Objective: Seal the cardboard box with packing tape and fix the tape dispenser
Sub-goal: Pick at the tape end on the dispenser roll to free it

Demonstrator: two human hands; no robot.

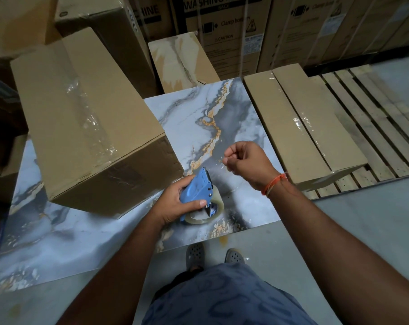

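Observation:
A large cardboard box (86, 118) lies on a marble-patterned sheet (236, 127), with clear tape wrinkled along its top seam. My left hand (175, 202) grips a blue tape dispenser (197, 188) just right of the box's near corner; a roll of clear tape (206, 213) sits on the dispenser. My right hand (245, 160) is raised to the right of the dispenser, fingers pinched on a thin strip of clear tape (222, 160). An orange thread circles the right wrist.
Two long flat cartons (304, 127) wrapped with clear tape lie on a wooden pallet (372, 118) to the right. Stacked appliance cartons (222, 31) line the back. A smaller torn box (180, 59) stands behind the sheet. My feet in grey clogs (213, 254) stand on the concrete floor.

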